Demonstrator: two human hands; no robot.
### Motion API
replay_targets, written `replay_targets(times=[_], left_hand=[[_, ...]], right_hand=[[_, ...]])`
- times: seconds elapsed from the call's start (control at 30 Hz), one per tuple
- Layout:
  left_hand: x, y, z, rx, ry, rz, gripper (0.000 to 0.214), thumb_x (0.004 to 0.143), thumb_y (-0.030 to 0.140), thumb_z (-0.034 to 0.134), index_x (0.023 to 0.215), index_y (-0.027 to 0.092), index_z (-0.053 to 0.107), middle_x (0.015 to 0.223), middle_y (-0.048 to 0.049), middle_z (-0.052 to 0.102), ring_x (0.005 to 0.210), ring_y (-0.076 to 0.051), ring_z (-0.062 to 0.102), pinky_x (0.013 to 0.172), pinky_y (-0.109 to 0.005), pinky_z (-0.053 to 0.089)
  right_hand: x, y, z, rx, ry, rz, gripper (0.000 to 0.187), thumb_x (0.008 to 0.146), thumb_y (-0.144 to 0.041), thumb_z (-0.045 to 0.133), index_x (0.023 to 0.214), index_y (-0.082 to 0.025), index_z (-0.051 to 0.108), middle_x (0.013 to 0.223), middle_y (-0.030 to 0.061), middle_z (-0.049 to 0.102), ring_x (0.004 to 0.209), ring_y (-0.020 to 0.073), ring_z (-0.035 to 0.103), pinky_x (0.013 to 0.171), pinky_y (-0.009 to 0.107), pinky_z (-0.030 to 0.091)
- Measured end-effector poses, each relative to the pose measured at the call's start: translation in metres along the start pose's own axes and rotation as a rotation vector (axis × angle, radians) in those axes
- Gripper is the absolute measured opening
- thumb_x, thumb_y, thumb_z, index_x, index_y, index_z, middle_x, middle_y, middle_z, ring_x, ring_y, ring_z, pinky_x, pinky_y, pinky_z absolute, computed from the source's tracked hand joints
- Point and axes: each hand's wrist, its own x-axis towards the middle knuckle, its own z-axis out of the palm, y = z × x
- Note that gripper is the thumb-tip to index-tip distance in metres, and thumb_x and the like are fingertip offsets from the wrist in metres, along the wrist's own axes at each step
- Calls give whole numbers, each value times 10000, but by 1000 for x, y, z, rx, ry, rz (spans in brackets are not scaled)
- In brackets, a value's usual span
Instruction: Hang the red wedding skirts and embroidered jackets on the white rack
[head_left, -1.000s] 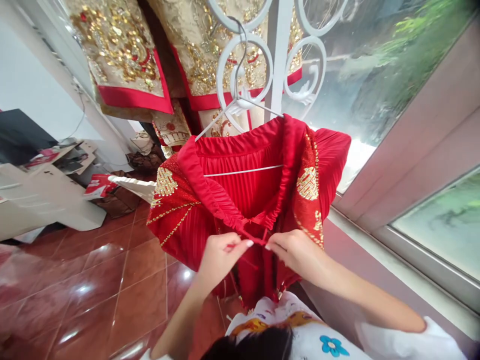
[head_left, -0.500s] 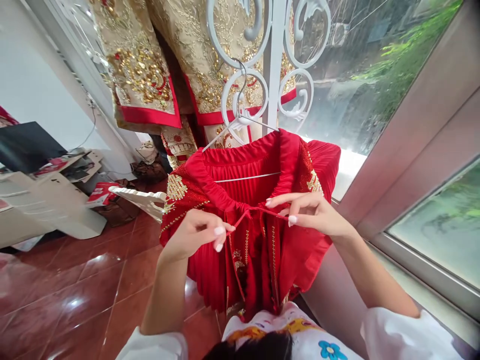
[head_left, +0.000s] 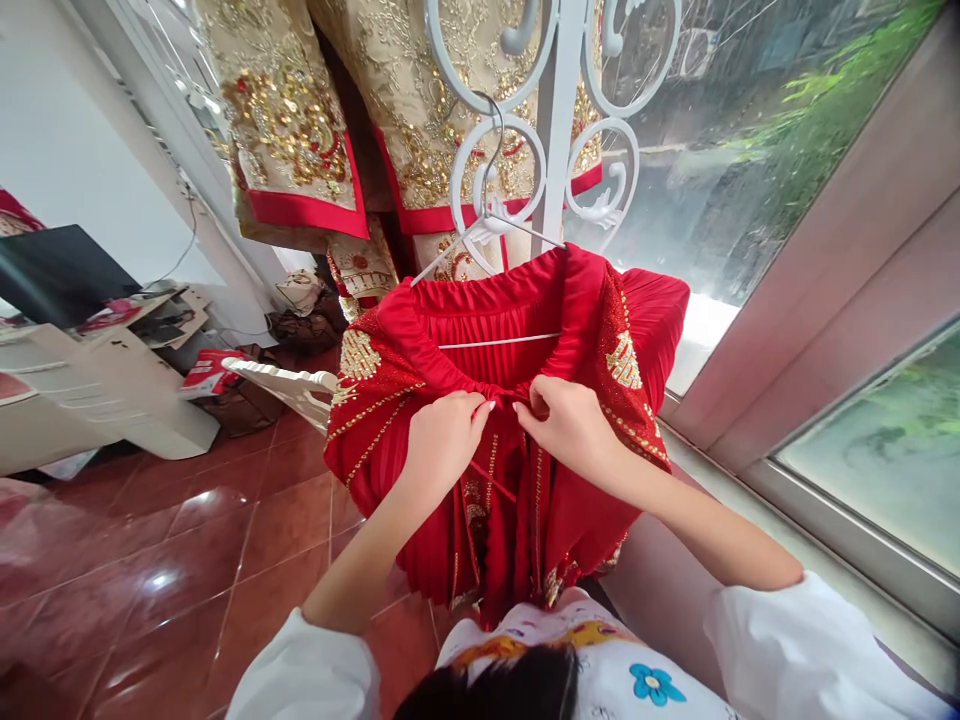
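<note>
A red pleated skirt (head_left: 585,510) with gold embroidery hangs in front of me, its gathered waistband (head_left: 439,362) looped over a thin wire hanger (head_left: 501,140). My left hand (head_left: 448,437) is closed in a pinch on the front of the waistband, left of the middle. Just across a small gap, my right hand (head_left: 566,420) pinches the waistband on the other side, fingers bent and knuckles up. Between the hands the fabric is bunched where the red drawstring is tied. One thin drawstring end (head_left: 493,480) dangles below my left hand. The fingertips are partly hidden behind both hands.
The hanger hooks on a white scrolled metal frame (head_left: 555,130). Gold, sequinned garments (head_left: 300,140) with red hems hang behind it. A glass door (head_left: 862,480) stands at right. At left are a white desk (head_left: 90,390), a monitor (head_left: 71,275) and a pale chair back (head_left: 281,385).
Both hands have moved inward and up to the waistband's middle. The drawstring ends, pulled apart between the fingers before, are released, and one now hangs loose.
</note>
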Motion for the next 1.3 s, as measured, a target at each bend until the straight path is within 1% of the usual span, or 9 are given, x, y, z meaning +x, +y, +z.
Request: replay_targets(times=[0.13,0.37,0.53,0.67,0.93,1.03,1.13,1.2,1.3], left_hand=[[-1,-1,-6,-42,11,71,318,908,296,395,818,187,681,863,-48,653,736,-175,595,619,-268,359],[5,1,-2,-508,124,19,220,836,256,511,698,164,656,521,34,511,486,-92,417,521,-235,301],[7,-23,-29,-607,253,18,183,797,298,577,739,174,698,518,43,517,483,-86,392,510,-235,296],[10,-55,-43,-489,444,-62,191,774,318,592,654,184,654,518,38,518,503,-95,427,533,-234,332],[16,-41,-46,-932,213,-79,202,777,325,553,819,163,665,596,4,550,467,-87,467,455,-210,384],[18,-38,-51,-1039,238,-66,224,714,251,583,899,179,686,553,26,482,439,-60,364,397,-182,258],[21,-43,-54,-1169,115,2,172,647,221,554,728,158,692,533,11,476,426,-54,290,392,-199,194],[20,-44,-56,-1086,65,36,160,646,223,532,637,153,675,523,2,495,428,-63,304,407,-214,221],[15,-38,-58,-749,178,55,160,691,235,540,671,165,683,606,-9,570,525,-104,448,492,-235,337]], right_hand=[[-4,-18,4,-366,-122,24,132,870,-100,438,928,-133,552,831,82,618,728,177,569,508,245,311],[-1,-27,-9,-550,-231,-56,270,847,2,359,874,-129,593,884,118,584,850,212,537,473,271,296],[-4,-11,-51,-528,-119,-198,241,799,9,400,809,-162,570,769,78,537,760,191,485,464,276,236],[1,20,-70,-491,-32,-110,204,821,-44,417,691,-157,526,691,56,498,652,158,429,506,269,262],[21,13,-67,-169,-148,-107,257,797,-84,463,558,-144,538,714,75,556,646,140,481,615,284,352],[32,14,-66,144,-206,-9,200,769,-67,466,627,-146,584,639,46,583,577,125,511,594,275,379],[43,21,-64,557,-230,149,177,702,-21,459,684,-145,584,640,32,616,563,115,558,577,246,428],[48,23,-61,773,-202,246,194,653,3,430,633,-137,563,573,13,590,511,89,538,525,206,414],[51,18,-53,921,-164,353,204,620,-6,394,489,-142,473,416,-36,452,354,33,363,380,163,254]])
